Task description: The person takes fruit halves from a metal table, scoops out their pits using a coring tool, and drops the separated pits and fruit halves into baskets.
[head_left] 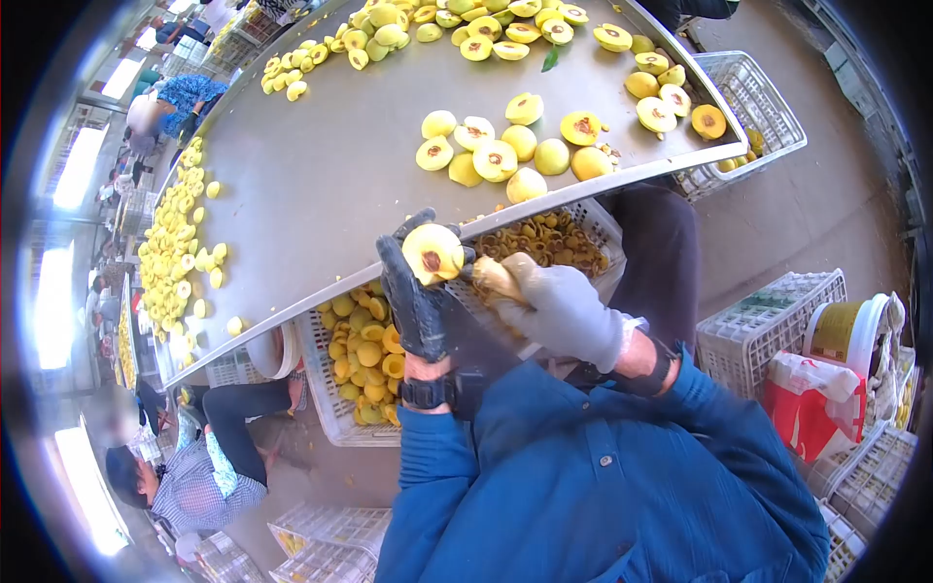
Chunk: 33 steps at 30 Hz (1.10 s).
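Observation:
My left hand [416, 309], in a black glove, holds up a halved yellow peach [432, 255] with its cut face and brown pit showing. My right hand [571, 313], in a grey glove, is closed around a hand tool with a tan handle [500, 280], just right of the peach; its working end is hidden or too small to make out. Both hands are at the near edge of a metal table [321, 185]. Several peach halves [496, 160] lie on the table just beyond them, many with pits showing.
Below the table edge, one white crate [321, 389] holds yellow peach halves and another [617, 228] brown pits and scraps. More crates [777, 316] and a bucket [846, 330] stand at right. A co-worker [204, 476] sits at left beside the table.

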Tool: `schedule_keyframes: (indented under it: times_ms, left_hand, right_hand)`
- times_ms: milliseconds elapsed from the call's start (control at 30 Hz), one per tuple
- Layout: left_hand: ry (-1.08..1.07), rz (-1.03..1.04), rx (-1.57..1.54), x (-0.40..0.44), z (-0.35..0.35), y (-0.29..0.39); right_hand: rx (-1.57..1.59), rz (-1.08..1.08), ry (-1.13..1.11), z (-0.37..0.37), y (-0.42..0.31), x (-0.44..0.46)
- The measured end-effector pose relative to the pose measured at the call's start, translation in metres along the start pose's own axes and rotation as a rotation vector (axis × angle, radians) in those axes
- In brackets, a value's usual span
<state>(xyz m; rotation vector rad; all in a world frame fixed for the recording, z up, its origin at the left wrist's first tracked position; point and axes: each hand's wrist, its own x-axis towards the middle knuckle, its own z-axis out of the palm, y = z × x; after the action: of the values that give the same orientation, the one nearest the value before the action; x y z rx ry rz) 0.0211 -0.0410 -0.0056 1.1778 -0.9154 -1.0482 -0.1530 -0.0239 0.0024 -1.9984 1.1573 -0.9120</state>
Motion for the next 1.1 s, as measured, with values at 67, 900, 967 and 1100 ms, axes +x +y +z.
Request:
schedule_keyframes:
  times_ms: [67, 900, 967, 1100]
  left_hand:
    - [0.005, -0.053, -0.085, -0.014, 0.008, 0.009]
    - [-0.226, 0.573, 0.517, -0.057, 0.021, 0.029]
    - [-0.171, 0.465, 0.390, -0.056, 0.024, 0.028]
    - [-0.053, 0.268, 0.088, -0.054, 0.032, 0.029]
  right_hand:
    - [-0.031, -0.050, 0.017, 0.004, -0.002, -0.003]
    - [-0.042, 0.003, 0.026, -0.010, -0.029, -0.028]
    - [-0.044, -0.017, -0.012, -0.014, -0.031, -0.028]
    - [-0.095, -0.011, -0.089, -0.020, -0.034, -0.028]
